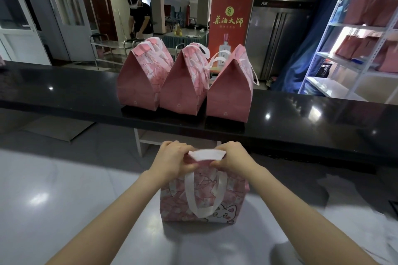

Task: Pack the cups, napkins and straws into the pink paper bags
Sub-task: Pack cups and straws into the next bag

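The pink bag (204, 202) stands upright on the pale table (64, 200) just in front of you, with the cat print facing you and its folded top edge running left to right. Your left hand (172, 160) and right hand (233, 158) each pinch one end of that top, either side of the white flap (207, 154). Its contents are hidden. On the black counter (64, 92) beyond, the left bag (137, 84), middle bag (181, 88) and right bag (229, 94) stand in a row with their tops folded closed and their contents unseen.
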The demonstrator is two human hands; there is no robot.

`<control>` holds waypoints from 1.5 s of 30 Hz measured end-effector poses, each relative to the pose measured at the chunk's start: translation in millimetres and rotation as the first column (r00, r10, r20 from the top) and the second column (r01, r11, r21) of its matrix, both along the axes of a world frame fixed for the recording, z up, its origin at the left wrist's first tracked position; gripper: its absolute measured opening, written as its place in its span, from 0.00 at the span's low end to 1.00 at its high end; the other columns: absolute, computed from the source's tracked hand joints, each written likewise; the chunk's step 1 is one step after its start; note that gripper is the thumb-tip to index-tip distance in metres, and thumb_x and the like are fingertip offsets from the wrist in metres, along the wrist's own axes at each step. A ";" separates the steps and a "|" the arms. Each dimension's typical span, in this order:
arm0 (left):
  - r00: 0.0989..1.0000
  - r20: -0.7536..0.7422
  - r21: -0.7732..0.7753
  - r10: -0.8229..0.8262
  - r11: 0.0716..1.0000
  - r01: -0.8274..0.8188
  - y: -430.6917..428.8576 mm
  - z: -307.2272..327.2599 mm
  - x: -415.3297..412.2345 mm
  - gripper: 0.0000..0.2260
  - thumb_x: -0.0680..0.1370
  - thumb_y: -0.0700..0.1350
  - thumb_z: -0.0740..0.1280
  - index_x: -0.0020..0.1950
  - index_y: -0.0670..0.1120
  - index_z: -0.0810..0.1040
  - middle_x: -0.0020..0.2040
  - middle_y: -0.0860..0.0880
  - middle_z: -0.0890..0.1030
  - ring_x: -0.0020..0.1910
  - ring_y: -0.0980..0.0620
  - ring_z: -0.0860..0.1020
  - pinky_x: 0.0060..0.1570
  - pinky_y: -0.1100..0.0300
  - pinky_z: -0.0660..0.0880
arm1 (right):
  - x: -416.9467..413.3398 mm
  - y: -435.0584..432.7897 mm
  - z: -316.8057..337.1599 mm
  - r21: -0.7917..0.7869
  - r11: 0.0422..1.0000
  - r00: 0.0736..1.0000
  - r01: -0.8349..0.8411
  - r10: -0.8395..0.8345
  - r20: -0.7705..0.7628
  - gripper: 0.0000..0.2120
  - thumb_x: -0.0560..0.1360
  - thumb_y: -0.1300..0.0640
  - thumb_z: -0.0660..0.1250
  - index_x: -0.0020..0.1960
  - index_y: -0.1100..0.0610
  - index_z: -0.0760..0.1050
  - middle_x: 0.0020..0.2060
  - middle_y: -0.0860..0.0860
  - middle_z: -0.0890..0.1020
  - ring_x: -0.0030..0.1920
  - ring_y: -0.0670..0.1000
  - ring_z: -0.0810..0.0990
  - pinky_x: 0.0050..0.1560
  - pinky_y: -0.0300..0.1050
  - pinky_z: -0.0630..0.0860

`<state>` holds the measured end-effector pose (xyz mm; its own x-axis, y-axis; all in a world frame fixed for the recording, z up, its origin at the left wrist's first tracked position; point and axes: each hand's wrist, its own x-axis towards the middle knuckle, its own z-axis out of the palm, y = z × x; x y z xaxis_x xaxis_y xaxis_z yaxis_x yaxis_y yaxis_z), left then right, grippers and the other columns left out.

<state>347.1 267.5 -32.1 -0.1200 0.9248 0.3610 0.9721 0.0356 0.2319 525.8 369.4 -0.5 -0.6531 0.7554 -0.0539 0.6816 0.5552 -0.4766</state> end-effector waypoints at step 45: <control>0.971 0.181 0.251 0.155 0.948 -0.198 -92.1 -42.8 -70.3 0.07 0.74 0.51 0.72 0.40 0.49 0.84 0.33 0.56 0.82 0.30 0.57 0.70 0.49 0.53 0.74 | 22.8 -12.9 -36.6 -0.047 0.969 0.909 0.245 -0.246 -0.336 0.11 0.76 0.53 0.68 0.58 0.45 0.78 0.50 0.44 0.82 0.52 0.47 0.80 0.53 0.49 0.79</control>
